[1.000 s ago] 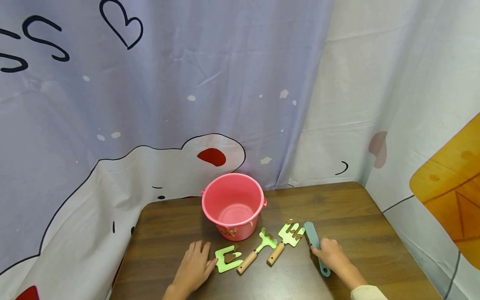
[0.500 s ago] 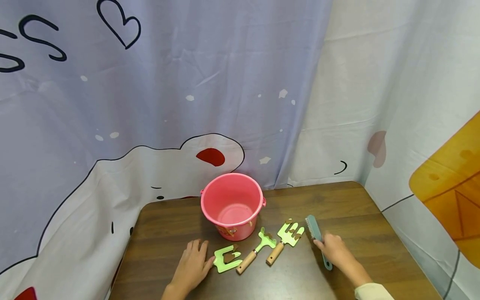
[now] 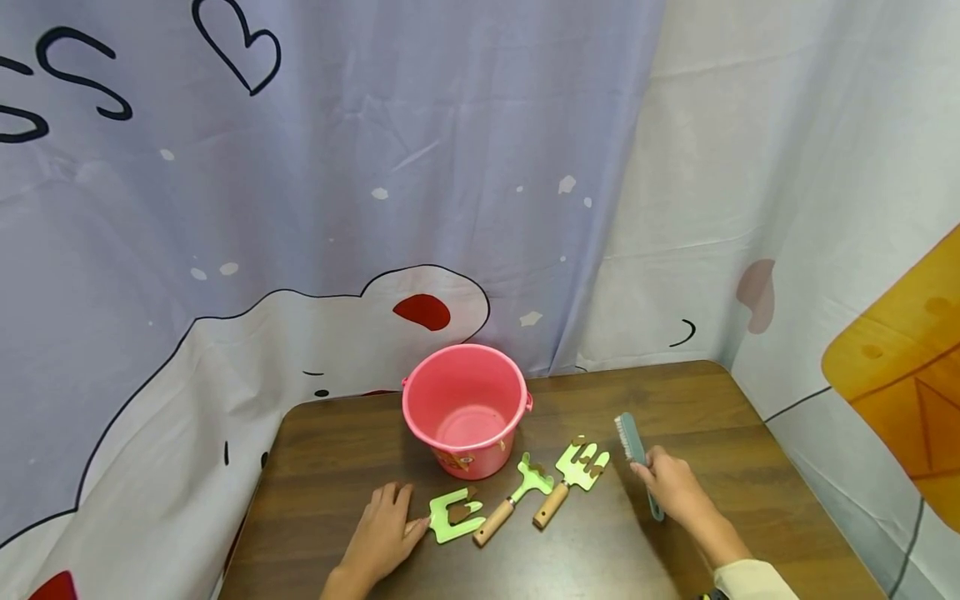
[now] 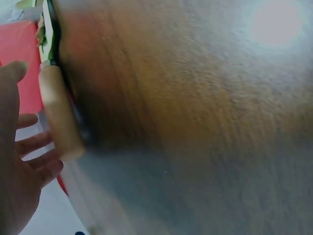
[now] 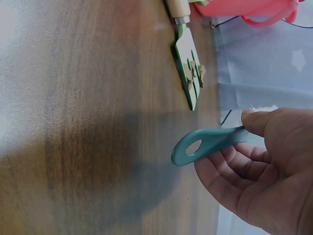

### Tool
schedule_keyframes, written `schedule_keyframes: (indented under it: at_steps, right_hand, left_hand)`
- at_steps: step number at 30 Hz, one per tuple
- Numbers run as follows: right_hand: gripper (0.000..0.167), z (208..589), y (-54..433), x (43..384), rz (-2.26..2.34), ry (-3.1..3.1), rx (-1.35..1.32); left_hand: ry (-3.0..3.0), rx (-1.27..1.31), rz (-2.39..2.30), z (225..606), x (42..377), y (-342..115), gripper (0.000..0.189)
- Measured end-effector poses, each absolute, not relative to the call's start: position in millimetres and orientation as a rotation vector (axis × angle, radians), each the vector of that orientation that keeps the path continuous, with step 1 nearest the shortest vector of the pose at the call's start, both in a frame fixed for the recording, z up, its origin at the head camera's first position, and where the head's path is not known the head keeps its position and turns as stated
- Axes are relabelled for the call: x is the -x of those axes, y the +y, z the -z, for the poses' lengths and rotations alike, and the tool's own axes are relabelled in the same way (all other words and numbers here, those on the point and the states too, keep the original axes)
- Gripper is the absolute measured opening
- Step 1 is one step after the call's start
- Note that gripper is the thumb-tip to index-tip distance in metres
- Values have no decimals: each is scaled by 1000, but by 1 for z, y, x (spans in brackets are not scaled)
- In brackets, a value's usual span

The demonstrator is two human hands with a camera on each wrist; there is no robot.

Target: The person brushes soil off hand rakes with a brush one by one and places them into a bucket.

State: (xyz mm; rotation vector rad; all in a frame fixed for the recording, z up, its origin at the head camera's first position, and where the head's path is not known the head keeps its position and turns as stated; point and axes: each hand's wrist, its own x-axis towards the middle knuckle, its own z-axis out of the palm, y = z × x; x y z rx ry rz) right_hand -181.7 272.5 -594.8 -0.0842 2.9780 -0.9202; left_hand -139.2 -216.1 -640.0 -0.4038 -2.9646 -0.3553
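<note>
At the left, lavender-and-white cloth [image 3: 225, 208], printed with a heart outline, black lettering and a pale figure, hung in soft folds behind the worktop [image 3: 322, 433]. The latter was dark, wood-grained, rounded at its far corners and marked by glare on the near side. The left hand [image 3: 377, 533] lay at the wooden handle of a green pronged tool [image 3: 441, 523], fingers loosely bent and somewhat apart; firm contact could not be confirmed. Beyond that tool a pink bucket [image 3: 487, 460] stood upright. Next lay a small green rake [image 3: 512, 502] and a green fork [image 3: 574, 475], wooden handles toward the near side, brown patches on their heads. Further right, over the worktop, a grey-green brush [image 3: 632, 439] was pinched by its handle between thumb and fingers of the right hand [image 3: 671, 485], pale bristles facing left. A cream sleeve [image 3: 753, 581] covered the right forearm. At far right, white cloth [image 3: 810, 250] bore an orange printed figure [image 3: 900, 375].
</note>
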Motion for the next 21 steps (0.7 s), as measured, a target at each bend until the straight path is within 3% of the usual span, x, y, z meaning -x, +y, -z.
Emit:
schedule_keyframes:
  at_steps: [8,21]
  right_hand:
    - [24,590,272,180,1015,2920,75]
    - [21,588,269,177,1071,2911,93]
  left_hand:
    - [-2973,482,309,651,138,-221,70]
    - [-2869,631,156,663,138,-223,54]
